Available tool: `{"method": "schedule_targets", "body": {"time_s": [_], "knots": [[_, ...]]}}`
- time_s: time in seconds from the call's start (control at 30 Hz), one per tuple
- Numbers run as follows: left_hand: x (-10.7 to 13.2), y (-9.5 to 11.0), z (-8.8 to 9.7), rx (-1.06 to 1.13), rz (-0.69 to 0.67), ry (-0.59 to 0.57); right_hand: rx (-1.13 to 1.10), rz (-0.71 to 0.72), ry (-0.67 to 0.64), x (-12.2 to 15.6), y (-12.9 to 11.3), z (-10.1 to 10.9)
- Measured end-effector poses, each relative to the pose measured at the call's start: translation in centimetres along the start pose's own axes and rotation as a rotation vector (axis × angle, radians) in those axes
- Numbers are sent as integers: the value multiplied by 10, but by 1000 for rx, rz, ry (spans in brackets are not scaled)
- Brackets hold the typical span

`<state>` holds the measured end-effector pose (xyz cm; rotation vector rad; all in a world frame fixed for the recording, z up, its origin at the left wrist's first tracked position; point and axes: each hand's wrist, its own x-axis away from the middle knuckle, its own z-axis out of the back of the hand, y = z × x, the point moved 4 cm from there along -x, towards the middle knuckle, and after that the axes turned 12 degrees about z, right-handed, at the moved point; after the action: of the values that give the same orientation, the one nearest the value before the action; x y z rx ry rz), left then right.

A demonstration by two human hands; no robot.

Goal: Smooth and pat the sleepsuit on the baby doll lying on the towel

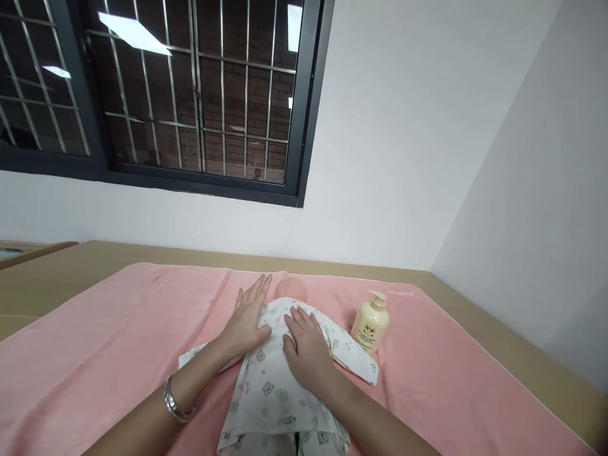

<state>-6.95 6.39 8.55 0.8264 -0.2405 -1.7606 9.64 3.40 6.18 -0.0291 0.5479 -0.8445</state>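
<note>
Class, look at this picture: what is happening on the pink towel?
A person presses both hands flat on a white printed cloth covering a doll, whose head shows at the far end. The left hand lies on the cloth's edge, the right hand on its middle. A cream pump bottle stands to the right on the pink towel.

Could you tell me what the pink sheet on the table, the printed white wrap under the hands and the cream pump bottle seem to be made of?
The pink sheet looks like soft matte terry towelling, with a hemmed edge. The printed white wrap seems thin woven cotton: it creases under the left hand and right hand. The cream pump bottle appears to be smooth, slightly glossy plastic.
</note>
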Motion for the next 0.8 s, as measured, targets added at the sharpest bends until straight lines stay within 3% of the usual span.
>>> {"method": "schedule_targets", "body": {"time_s": [0.17,0.33,0.47,0.63,0.8], "knots": [[2,3,1,34,-25,40,3,5,17,1,0,1],[1,-3,3,159,13,237,8,-1,2,0,-1,1],[1,-7,7,262,49,315,6,-9,-9,1,-1,1],[2,-4,13,338,44,338,4,-6,4,1,-2,2],[2,2,6,252,91,228,1,-9,13,0,-1,1]]}}
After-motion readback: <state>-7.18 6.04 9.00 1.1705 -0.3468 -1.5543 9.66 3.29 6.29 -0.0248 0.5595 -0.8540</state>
